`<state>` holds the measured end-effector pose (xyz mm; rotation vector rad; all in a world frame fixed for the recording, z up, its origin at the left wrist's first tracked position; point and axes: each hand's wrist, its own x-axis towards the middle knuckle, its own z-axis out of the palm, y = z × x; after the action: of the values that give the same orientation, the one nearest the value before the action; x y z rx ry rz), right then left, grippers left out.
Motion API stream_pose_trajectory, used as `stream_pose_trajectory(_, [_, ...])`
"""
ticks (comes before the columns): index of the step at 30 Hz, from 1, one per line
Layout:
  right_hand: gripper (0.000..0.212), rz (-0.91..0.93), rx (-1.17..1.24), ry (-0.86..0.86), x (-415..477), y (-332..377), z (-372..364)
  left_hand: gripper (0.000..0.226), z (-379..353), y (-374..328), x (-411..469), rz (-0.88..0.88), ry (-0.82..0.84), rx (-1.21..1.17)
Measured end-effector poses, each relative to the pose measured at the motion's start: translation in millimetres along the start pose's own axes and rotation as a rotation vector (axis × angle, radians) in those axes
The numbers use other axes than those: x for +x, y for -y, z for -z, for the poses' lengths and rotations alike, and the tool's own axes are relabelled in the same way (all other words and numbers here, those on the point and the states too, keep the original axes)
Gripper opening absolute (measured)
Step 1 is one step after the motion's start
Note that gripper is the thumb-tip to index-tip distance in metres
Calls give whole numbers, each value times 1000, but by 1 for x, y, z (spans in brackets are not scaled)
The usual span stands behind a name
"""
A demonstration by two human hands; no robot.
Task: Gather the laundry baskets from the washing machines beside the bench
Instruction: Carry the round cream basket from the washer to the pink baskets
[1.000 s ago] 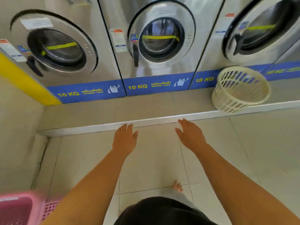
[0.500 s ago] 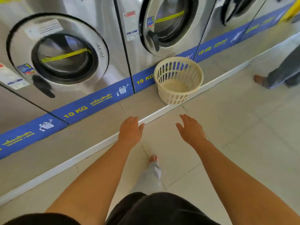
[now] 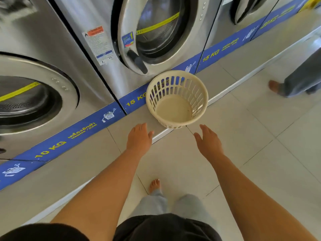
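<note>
On the raised tiled ledge (image 3: 225, 73), a cream laundry basket (image 3: 177, 99) sits just beyond the empty, spread left hand (image 3: 139, 139) and right hand (image 3: 209, 143); gripping its rim seems next.

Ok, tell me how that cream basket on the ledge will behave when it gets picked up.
The cream basket is probably light: it looks empty and its walls are slotted plastic. It likely keeps its shape, since the rolled rim looks rigid. It sits at the edge of the ledge, so a nudge could tip it off. Both the left hand and the right hand are open, not touching it.
</note>
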<state>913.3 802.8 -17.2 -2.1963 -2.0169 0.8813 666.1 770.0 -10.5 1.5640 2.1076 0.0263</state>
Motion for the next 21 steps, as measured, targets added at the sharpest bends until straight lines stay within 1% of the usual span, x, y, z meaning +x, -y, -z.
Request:
stream_pose_trajectory(4, [51,5,20,6,63,-10,18,53,-3,-26,52,65,-7,-42])
stream_pose_trajectory(7, [48,68,-1,27,116,-22,29,53,-15,-45,89,150,-39,-76])
stream_pose_trajectory(14, [49,192,-69,146,244,-47,50,50,-57,-100,167,423,-72,-204])
stream_pose_trajectory(17, [47,226,-64,168,292,-57,49,56,-75,-114,199,556,-107,-291])
stream_pose_trajectory(21, [55,207,-95,225,351,-69,30,60,-100,-113,237,672,-176,-333])
